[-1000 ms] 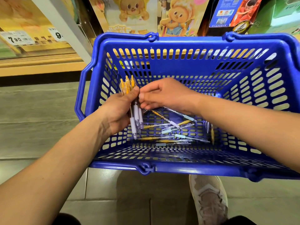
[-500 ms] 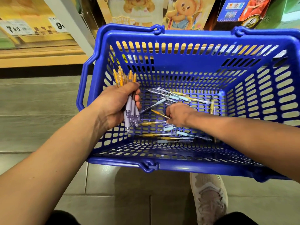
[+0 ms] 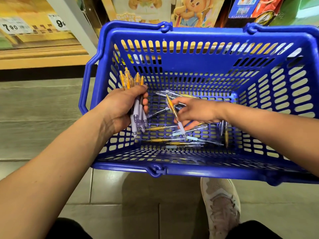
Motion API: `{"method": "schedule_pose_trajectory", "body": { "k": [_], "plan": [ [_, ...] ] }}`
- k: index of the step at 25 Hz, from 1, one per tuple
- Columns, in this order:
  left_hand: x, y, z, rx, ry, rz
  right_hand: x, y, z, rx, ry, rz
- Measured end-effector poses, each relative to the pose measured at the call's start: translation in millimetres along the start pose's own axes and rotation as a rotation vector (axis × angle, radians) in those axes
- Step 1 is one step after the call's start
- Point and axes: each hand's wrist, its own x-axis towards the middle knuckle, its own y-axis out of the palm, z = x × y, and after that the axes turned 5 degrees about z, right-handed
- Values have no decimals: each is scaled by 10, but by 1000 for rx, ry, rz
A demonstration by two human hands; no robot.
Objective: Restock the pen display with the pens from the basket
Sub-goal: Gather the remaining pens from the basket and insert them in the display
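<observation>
Gathering stage, it seems: the left hand grips a bundle of yellow-topped clear pens, the right hand pinches a single pen, and loose pens lie in the blue plastic mesh basket.

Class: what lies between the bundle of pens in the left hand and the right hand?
Head view: blue basket floor with one loose clear pen on it; the right hand pinches an orange pen.

left hand fisted round pen bundle | right hand pinches one pen, apparently thumb and forefinger | forearms extended
</observation>
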Motion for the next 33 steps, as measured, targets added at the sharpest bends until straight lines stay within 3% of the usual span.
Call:
{"method": "schedule_pose_trajectory", "body": {
  "k": [5,9,15,20,24,33],
  "plan": [
    [18,44,36,69,-24,17,-103,73,212,211,-104,69],
    [40,40,45,39,-28,21,-184,61,357,126,-235,-3],
    [-13,78,63,37,-59,58,-270,149,555,197,-389,28],
    [-34,40,58,0,-45,130,-249,233,636,308,-364,-40],
    [-53,-49,30,-27,-57,152,-266,214,671,346,-359,39],
    [-197,83,-281,-19,-53,183,-594,184,1162,387,-304,-77]
  ]
}}
